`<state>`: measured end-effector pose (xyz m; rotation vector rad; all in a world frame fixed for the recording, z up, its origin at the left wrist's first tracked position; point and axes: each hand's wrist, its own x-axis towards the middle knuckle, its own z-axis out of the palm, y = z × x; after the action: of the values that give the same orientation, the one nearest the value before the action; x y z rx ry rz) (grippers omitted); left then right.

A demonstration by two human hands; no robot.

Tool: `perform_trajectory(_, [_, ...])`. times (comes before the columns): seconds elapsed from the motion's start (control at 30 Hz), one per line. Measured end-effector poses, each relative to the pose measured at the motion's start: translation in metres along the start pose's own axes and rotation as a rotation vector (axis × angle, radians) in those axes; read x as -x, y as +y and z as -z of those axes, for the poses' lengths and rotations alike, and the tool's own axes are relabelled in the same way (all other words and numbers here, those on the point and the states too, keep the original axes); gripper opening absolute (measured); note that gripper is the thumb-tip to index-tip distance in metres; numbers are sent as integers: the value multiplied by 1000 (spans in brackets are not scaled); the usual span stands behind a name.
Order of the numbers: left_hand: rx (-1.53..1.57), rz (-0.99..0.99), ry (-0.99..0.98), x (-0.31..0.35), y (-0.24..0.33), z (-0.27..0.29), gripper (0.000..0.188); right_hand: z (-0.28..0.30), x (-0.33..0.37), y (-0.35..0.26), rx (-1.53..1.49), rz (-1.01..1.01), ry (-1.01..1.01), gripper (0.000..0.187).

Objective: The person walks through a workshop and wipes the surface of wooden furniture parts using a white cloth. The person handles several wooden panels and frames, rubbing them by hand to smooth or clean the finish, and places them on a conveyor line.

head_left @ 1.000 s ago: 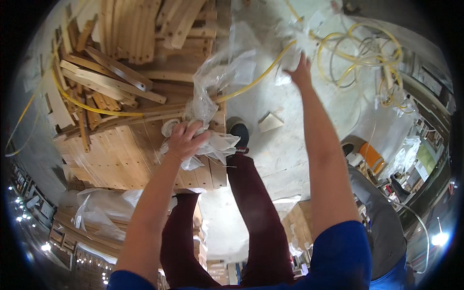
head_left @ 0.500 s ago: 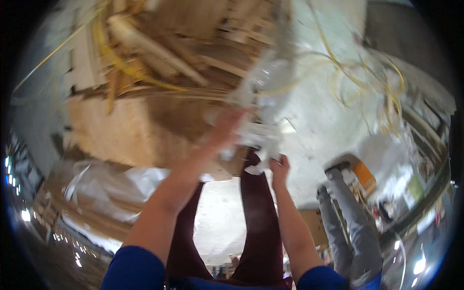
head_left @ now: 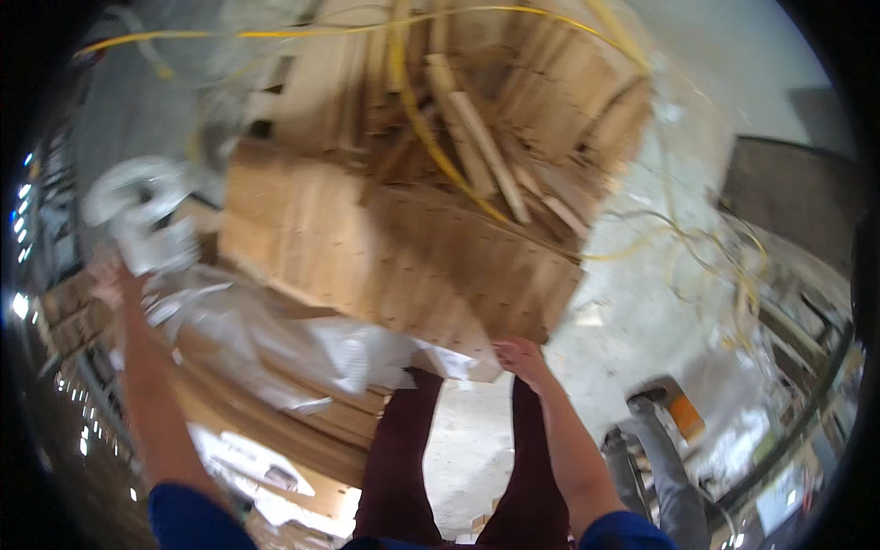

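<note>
My left hand [head_left: 112, 277] is stretched out to the far left, blurred by motion, with its fingers hard to make out. Just beyond it is a crumpled bundle of clear plastic film [head_left: 147, 215]; whether they touch cannot be told. My right hand [head_left: 521, 356] is by the near right corner of a large wooden panel [head_left: 412, 266], its fingers curled together. What they hold, if anything, is hidden. A white translucent sheet [head_left: 353, 353] lies along the panel's near edge, over long brown boards or cartons [head_left: 275, 408].
Loose wooden strips [head_left: 481, 137] lie heaped behind the panel. A yellow hose or strap [head_left: 440, 165] crosses them, and yellow cords [head_left: 697, 247] are tangled at the right. Another person's grey-trousered legs [head_left: 665, 458] stand at the lower right, beside an orange object [head_left: 686, 417].
My left hand has swung from the middle to the far left, and the clear plastic is there too. My right hand has lowered slightly to the panel's corner. The view has shifted.
</note>
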<state>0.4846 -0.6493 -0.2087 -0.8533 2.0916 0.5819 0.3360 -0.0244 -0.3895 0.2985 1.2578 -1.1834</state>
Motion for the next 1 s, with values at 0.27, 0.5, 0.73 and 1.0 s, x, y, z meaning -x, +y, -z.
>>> perform_trajectory(0.27, [-510,165,963,-119,120,-141,61,31,-27,-131,739,282,645,24])
perform_trajectory(0.5, [333,629,642,-163,422,-341,63,238,-95,-217,873,635,961,22])
perform_trajectory(0.73, [135,602,800,-172,435,-358,61,333,-222,-263,1483,334,864,40])
perform_trajectory(1.0, [128,502,897,-174,435,-361,63,390,-294,-284,1199,251,995,35])
